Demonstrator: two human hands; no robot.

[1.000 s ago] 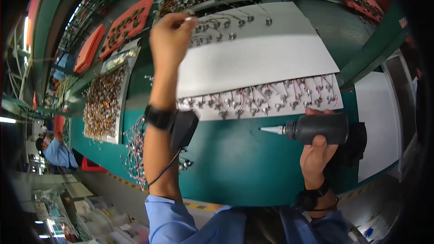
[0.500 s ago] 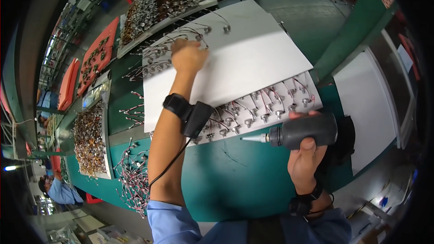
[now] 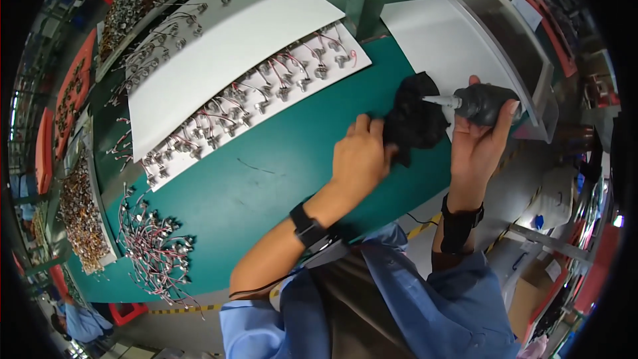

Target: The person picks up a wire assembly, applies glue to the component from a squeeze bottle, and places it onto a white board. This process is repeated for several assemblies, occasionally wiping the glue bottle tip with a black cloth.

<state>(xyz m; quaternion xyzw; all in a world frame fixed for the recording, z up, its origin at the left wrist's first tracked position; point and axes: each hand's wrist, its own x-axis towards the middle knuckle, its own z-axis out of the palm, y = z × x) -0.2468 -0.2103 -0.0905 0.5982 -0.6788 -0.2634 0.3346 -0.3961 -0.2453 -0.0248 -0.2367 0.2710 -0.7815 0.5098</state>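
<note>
The left hand [image 3: 359, 159] has come off the white board [image 3: 219, 53] to grip the black cloth [image 3: 413, 123]; the right hand [image 3: 475, 136] still grips the bottle [image 3: 482, 103].

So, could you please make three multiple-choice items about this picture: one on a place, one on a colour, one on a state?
1. Where does the black cloth lie?
A. on the green mat, near the nozzle of the bottle
B. on the pile of loose wired parts
C. on the red trays

2. What colour is the mat on the table?
A. white
B. green
C. yellow

3. What is the right hand doing?
A. lying flat and empty
B. gripping a dark squeeze bottle
C. pulling a wire

Answers: 1 A, the cloth sits by the bottle tip, with the left hand touching it. 2 B, the bare surface is green. 3 B, the fingers wrap the bottle.
</note>
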